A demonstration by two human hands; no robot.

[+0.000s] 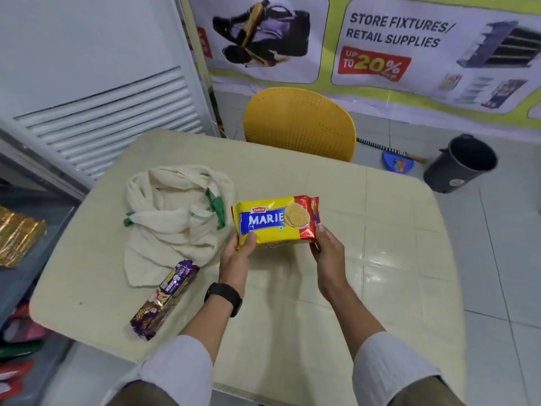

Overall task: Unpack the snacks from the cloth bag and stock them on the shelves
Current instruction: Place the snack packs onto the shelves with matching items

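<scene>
A yellow, blue and red Marie biscuit pack is held flat above the cream table. My left hand grips its lower left corner and my right hand grips its right end. The cream cloth bag with green handles lies crumpled and flat on the table, just left of the pack. A purple biscuit roll lies on the table near the front left, below the bag. The grey shelves stand at the far left, with a gold pack on one level.
A yellow chair stands behind the table. On the floor at the right are a black bucket and a blue dustpan. Red, pink and green packs fill the lower left shelves. A white louvred cabinet rises at back left.
</scene>
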